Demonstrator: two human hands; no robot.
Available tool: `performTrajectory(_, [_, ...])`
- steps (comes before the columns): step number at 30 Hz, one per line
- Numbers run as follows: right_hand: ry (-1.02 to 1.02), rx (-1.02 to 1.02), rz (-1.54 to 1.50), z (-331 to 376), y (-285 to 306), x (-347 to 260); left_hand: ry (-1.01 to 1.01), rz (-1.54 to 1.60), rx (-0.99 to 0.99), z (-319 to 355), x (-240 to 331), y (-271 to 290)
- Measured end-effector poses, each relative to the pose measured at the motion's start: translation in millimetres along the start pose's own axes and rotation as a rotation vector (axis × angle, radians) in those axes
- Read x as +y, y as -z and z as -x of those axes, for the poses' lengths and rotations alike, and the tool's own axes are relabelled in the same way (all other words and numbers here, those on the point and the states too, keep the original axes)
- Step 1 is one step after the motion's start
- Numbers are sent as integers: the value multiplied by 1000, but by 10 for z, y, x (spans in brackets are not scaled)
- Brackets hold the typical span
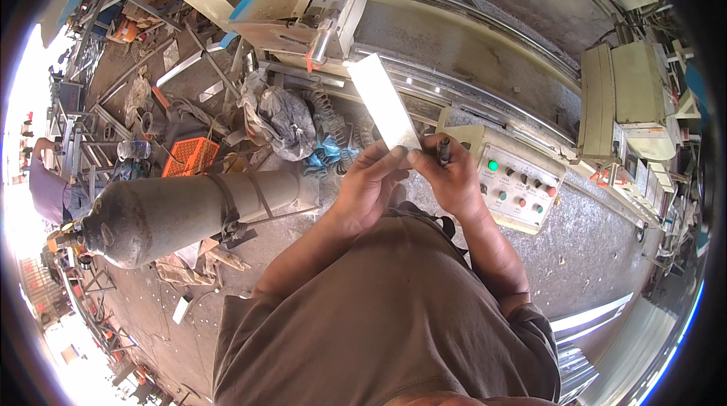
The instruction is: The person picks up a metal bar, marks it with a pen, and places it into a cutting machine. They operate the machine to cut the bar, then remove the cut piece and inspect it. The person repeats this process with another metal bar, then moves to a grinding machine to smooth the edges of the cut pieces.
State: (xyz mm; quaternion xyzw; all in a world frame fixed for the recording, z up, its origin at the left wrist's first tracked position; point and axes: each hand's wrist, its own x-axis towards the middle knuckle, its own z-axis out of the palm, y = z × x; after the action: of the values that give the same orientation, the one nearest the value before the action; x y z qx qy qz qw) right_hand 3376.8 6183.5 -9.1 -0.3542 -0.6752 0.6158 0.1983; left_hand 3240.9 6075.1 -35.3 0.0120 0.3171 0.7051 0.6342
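In front of my chest I hold a bright, flat, oblong strip by its near end. Glare on its surface hides whether it is metal or paper. My left hand pinches the near end with the thumb on top. My right hand grips the same end from the right, its thumb close to the left one. A short dark stick-like thing, perhaps a pen, pokes out of my right fingers. The strip's far end tilts up and left, in front of the machine's metal rail.
A control box with coloured buttons and a lit green lamp stands just right of my right hand. A large gas cylinder lies to the left, near an orange crate and grey plastic bags. Another person is at the far left.
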Motion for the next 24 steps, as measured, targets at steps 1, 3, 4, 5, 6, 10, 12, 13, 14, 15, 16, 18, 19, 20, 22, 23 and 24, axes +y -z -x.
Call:
performTrajectory(1, [-67, -37, -112, -11, 15, 17, -23, -2, -22, -33, -33, 48])
performTrajectory(3, [-51, -101, -250, -52, 43, 22, -57, -40, 14, -39, -49, 40])
performTrajectory(4, [-44, -132, -319, -68, 52, 26, -70, -61, 15, -36, -61, 75])
performTrajectory(5, [-52, -138, -367, -74, 53, 44, -75, -70, 27, -27, -72, 92])
performTrajectory(6, [-76, -133, -369, -69, 53, 29, -82, -77, 38, -24, -76, 103])
performTrajectory(10, [-97, -118, -362, -54, 40, -5, -92, -89, 41, -9, -69, 98])
performTrajectory(12, [-77, -110, -347, -51, 27, 19, -93, -86, 34, 7, -61, 79])
performTrajectory(13, [-70, -104, -338, -48, 21, 37, -94, -85, 30, 13, -59, 73])
performTrajectory(14, [-63, -99, -329, -44, 17, 45, -95, -93, 30, 17, -62, 77])
performTrajectory(15, [-52, -98, -310, -40, 17, 42, -96, -101, 29, 16, -65, 81])
performTrajectory(16, [-40, -98, -290, -35, 18, 36, -96, -109, 28, 15, -67, 83])
performTrajectory(18, [-7, -105, -241, -19, 14, -5, -96, -110, 26, 24, -53, 55])
performTrajectory(19, [15, -113, -212, -7, 10, -61, -97, -111, 26, 30, -44, 36])
performTrajectory(20, [37, -120, -183, 3, 0, -89, -113, -85, 27, 31, -37, 16])
performTrajectory(22, [43, -96, -135, 35, -27, -90, -143, -33, 26, 29, -22, -29])
performTrajectory(23, [46, -84, -110, 47, -35, -87, -140, -35, 27, 29, -12, -34])
performTrajectory(24, [55, -63, -51, 54, -35, -55, -136, -37, 27, 30, -1, -36])
